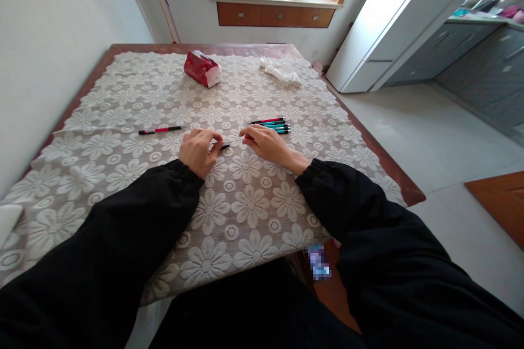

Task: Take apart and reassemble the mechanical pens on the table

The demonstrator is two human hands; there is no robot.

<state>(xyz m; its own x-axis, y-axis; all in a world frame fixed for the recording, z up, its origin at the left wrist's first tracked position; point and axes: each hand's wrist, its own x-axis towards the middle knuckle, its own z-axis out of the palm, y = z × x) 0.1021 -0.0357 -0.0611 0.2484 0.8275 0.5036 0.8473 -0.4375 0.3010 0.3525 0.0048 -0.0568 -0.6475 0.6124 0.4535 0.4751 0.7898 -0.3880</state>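
Note:
Above the tablecloth, my left hand (200, 150) is closed in a pinch, with the end of a thin black pen-like piece (225, 146) poking out past the thumb. My right hand (268, 144) faces it a short way off, its thumb and fingertips pinched together; whatever they grip is too small to make out. Just behind my right hand lies a row of several mechanical pencils (278, 125), one red and black, the others teal and black. A red and black pen-like barrel (160, 130) rests by itself to the left of my left hand.
A lace tablecloth (249, 204) with a flower pattern covers the wooden table. Towards the far side are a red tissue pack (200, 69) and a crumpled white plastic wrapper (281, 73). Beyond the table stand a white fridge (380, 16) and a window sill with bags.

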